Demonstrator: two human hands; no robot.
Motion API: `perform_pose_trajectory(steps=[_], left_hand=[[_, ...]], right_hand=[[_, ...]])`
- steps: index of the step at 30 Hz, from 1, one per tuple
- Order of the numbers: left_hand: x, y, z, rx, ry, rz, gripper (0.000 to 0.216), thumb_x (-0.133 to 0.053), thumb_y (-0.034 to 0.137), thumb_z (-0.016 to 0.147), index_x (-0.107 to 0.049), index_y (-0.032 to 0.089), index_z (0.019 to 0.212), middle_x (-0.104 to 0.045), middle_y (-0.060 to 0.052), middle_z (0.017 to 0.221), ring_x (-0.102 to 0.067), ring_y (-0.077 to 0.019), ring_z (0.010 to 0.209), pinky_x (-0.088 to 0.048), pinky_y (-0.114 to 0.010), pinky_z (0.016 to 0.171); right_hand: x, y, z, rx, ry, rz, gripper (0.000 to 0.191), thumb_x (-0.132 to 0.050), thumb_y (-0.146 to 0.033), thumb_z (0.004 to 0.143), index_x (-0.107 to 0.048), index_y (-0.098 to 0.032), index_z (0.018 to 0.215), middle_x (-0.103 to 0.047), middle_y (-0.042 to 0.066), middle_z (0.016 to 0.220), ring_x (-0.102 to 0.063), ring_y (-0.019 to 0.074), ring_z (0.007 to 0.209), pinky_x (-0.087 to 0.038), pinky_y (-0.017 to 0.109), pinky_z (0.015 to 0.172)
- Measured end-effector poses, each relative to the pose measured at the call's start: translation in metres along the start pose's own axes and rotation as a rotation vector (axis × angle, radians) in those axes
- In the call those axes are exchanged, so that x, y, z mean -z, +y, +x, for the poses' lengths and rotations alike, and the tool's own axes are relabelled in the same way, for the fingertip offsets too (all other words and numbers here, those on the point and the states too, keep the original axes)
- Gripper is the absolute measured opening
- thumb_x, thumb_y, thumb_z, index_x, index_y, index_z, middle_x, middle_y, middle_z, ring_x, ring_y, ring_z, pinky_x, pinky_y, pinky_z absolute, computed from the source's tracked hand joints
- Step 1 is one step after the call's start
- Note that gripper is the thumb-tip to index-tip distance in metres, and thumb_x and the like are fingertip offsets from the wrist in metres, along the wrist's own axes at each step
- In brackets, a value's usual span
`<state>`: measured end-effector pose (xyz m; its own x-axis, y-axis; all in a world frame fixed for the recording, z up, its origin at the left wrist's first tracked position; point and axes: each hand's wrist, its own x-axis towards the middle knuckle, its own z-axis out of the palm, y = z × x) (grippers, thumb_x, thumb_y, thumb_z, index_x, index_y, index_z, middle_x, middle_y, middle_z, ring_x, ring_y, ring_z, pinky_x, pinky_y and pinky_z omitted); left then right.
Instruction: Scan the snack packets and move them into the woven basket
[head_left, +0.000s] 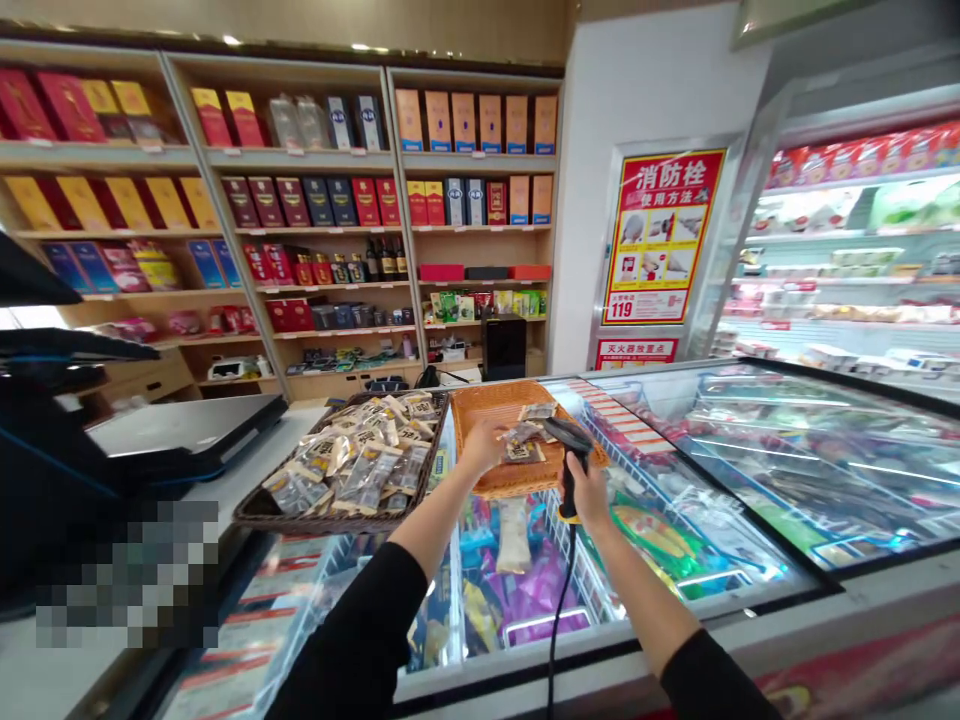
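In my right hand (589,490) is a black handheld barcode scanner (568,436), fingers wrapped round its grip and its head tilted left over the orange wicker basket (487,487). A black cable (559,610) hangs from the grip. My left hand (484,447) is over the basket's left part, its fingers closed on the edge of a small clear snack packet (523,432) under the scanner's head. Another packet (525,452) lies just below it, and one more (538,411) lies behind. Left of the basket, a dark brown wicker tray (330,522) is heaped with similar packets (367,440).
Both baskets rest on a glass-topped chest freezer (757,450) full of packaged goods. A flat-topped counter device (187,425) stands at the left. Behind are shelves of boxed goods (322,200), a red fire-hydrant sign (664,235) and a lit refrigerated display (847,260).
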<state>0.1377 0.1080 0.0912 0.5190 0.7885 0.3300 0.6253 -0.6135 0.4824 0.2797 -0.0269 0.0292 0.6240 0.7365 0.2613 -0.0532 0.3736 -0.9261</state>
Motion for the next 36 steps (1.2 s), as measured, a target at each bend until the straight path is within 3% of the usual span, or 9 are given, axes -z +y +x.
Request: perform_pose_trajectory(steps=[4,7,11,15,20,24,30,36], left_hand=[[-0.030,0.006,0.039,0.147,-0.172,-0.005,0.030,-0.053,0.019,0.088,-0.067,0.013,0.115,-0.068,-0.014,0.118,-0.061,-0.0233,0.112,-0.044,-0.028,0.094],[-0.041,0.001,0.056,0.217,-0.224,-0.007,0.028,-0.058,0.023,0.086,-0.069,0.010,0.108,-0.072,-0.016,0.103,-0.066,-0.0249,0.102,-0.047,-0.029,0.086],[-0.047,-0.004,0.062,0.277,-0.264,-0.053,0.028,-0.074,0.030,0.073,-0.072,0.012,0.094,-0.073,-0.009,0.080,-0.068,-0.0248,0.087,-0.051,-0.029,0.077],[-0.040,-0.007,0.057,0.292,-0.249,-0.338,0.019,-0.071,0.025,0.073,-0.073,0.011,0.086,-0.072,-0.006,0.073,-0.069,-0.0215,0.074,-0.052,-0.027,0.067],[-0.007,-0.026,0.036,0.234,-0.180,-0.491,0.020,-0.072,0.022,0.069,-0.075,0.012,0.085,-0.073,-0.004,0.072,-0.070,-0.0224,0.074,-0.053,-0.029,0.070],[0.016,-0.045,0.007,0.122,-0.079,-0.428,0.026,-0.068,0.022,0.073,-0.075,0.014,0.097,-0.076,-0.005,0.086,-0.070,-0.0227,0.084,-0.052,-0.028,0.076],[0.016,-0.047,-0.017,0.102,0.037,-0.319,0.028,-0.060,0.021,0.081,-0.072,0.018,0.107,-0.076,-0.004,0.095,-0.070,-0.0208,0.091,-0.051,-0.026,0.079],[0.011,-0.045,-0.017,0.013,0.004,-0.163,0.027,-0.059,0.017,0.082,-0.073,0.020,0.105,-0.076,-0.003,0.096,-0.069,-0.0188,0.092,-0.049,-0.023,0.081]], right_hand=[[0.003,0.011,0.001,0.083,-0.042,0.025,0.041,-0.060,-0.063,0.080,-0.051,-0.024,0.069,-0.052,-0.004,0.045,-0.044,0.0135,0.032,-0.035,0.027,0.035],[0.000,0.017,0.000,0.091,-0.055,0.067,0.039,-0.057,-0.061,0.083,-0.050,-0.024,0.072,-0.052,-0.005,0.046,-0.044,0.0132,0.032,-0.035,0.026,0.034],[-0.001,0.015,0.000,0.084,-0.069,0.076,0.035,-0.056,-0.057,0.086,-0.049,-0.024,0.073,-0.053,-0.005,0.048,-0.044,0.0125,0.033,-0.035,0.026,0.035],[0.001,0.011,0.000,0.074,-0.080,0.076,0.036,-0.056,-0.056,0.086,-0.049,-0.024,0.071,-0.053,-0.005,0.049,-0.044,0.0115,0.032,-0.035,0.026,0.034],[0.003,0.010,-0.007,0.061,-0.065,0.064,0.038,-0.059,-0.057,0.083,-0.049,-0.024,0.069,-0.052,-0.005,0.046,-0.044,0.0117,0.031,-0.035,0.026,0.033],[-0.017,0.004,-0.016,0.001,-0.054,0.169,0.038,-0.062,-0.059,0.079,-0.049,-0.023,0.076,-0.054,-0.006,0.050,-0.045,0.0109,0.031,-0.035,0.024,0.032],[-0.071,0.001,-0.037,-0.063,-0.156,0.246,0.041,-0.061,-0.061,0.076,-0.050,-0.022,0.085,-0.053,-0.007,0.051,-0.045,0.0102,0.032,-0.036,0.022,0.031],[-0.077,0.018,-0.051,0.028,-0.154,0.145,0.035,-0.057,-0.057,0.082,-0.047,-0.024,0.077,-0.050,-0.008,0.048,-0.042,0.0097,0.032,-0.035,0.022,0.034]])
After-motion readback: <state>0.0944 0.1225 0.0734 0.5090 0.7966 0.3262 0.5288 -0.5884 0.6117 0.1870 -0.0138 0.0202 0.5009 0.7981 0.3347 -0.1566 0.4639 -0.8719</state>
